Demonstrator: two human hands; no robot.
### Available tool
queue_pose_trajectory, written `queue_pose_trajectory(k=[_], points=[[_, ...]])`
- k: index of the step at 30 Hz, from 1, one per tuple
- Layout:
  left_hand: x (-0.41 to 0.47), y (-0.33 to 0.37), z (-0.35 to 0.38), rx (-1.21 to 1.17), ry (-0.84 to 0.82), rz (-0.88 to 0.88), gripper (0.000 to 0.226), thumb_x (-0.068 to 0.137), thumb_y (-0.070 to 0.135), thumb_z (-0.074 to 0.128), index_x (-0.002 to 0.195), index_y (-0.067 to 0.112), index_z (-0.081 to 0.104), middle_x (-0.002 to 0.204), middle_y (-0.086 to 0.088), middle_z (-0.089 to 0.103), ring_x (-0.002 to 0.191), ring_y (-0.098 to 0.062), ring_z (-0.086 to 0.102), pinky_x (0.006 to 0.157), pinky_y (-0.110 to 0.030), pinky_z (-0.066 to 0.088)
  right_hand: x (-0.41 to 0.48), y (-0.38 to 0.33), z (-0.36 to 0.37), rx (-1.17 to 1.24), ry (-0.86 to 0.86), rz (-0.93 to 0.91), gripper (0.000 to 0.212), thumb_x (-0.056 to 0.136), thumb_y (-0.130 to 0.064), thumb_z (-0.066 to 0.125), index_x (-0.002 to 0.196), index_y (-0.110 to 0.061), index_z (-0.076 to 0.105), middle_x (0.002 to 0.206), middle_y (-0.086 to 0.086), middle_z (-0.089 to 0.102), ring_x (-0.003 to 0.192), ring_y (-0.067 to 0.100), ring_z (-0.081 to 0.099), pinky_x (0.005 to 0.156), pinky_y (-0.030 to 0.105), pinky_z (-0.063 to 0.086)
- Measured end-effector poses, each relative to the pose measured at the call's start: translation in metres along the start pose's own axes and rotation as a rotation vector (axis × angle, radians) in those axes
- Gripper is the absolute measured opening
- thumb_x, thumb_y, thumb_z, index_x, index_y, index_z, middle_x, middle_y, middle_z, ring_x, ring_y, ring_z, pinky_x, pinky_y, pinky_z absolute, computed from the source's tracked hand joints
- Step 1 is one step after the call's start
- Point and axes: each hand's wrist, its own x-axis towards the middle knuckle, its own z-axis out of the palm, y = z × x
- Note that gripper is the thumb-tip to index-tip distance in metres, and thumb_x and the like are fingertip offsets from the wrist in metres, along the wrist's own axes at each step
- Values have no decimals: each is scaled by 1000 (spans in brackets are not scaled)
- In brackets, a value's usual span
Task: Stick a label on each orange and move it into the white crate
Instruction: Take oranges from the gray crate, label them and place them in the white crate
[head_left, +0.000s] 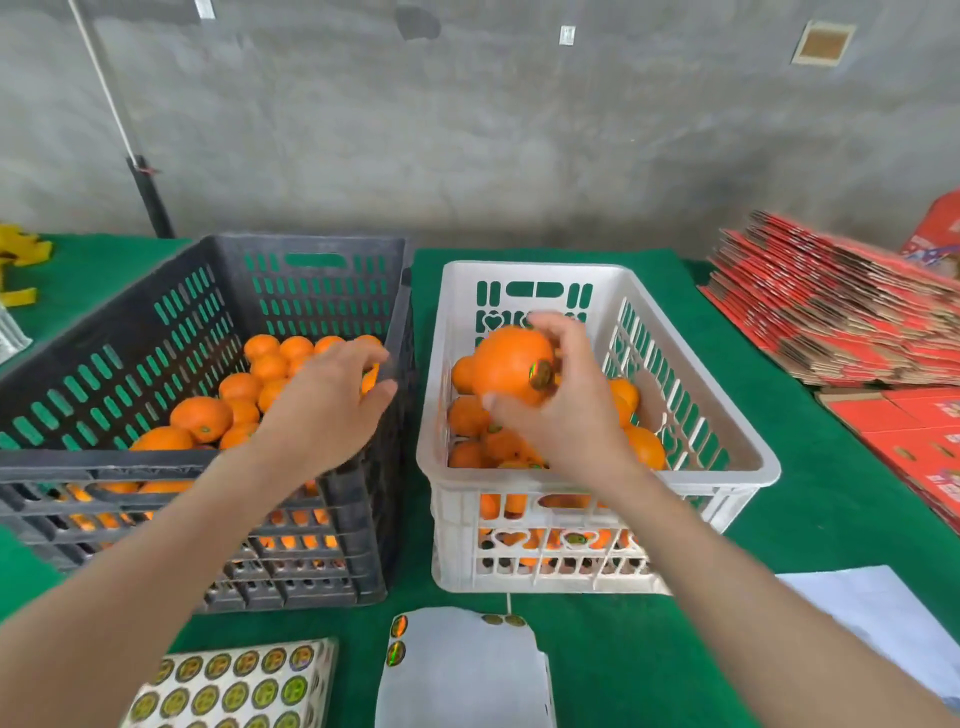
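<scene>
Roughly midway: right hand (561, 410) grips a labelled orange (506, 364) over the white crate (717, 488); left hand (332, 400), fingers loose, reaches many remaining oranges (202, 415).

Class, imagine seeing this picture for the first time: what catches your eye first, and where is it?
The orange gripped by the right hand above the white crate stands out first. Left of it sits a black crate holding many oranges, with the left hand reaching in. A stack of red flattened cartons lies at far right.
</scene>
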Motion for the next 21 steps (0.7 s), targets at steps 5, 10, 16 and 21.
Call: queue_pose_trajectory(k=[5,10,16,21], points=[[21,-13,22,91,-168,-219,35,101,30,32,111,5,54,107,-19,62,100,-36,57,81,-40,41,115,82,-22,-419,-43,252,61,73,-13,73,125,-9,41,113,7,50,101,22,51,72,27,39],[21,-12,25,68,-137,-187,36,101,28,30,101,5,56,73,0,52,94,-35,57,77,-38,40,147,170,-28,-779,-272,416,58,80,-19,69,126,-1,38,122,24,49,112,38,49,81,39,45],[19,-7,21,60,-129,-173,34,103,24,28,97,7,56,73,1,50,83,-31,59,71,-47,47,150,205,-21,-661,-274,530,65,89,-23,58,143,-11,24,147,23,28,133,42,30,107,50,31],[18,0,21,33,-173,-242,25,102,17,27,92,12,48,97,-12,57,93,-34,57,74,-42,45,151,164,-2,-726,-55,382,69,84,-9,60,144,-12,26,151,22,15,139,42,16,112,51,22]])
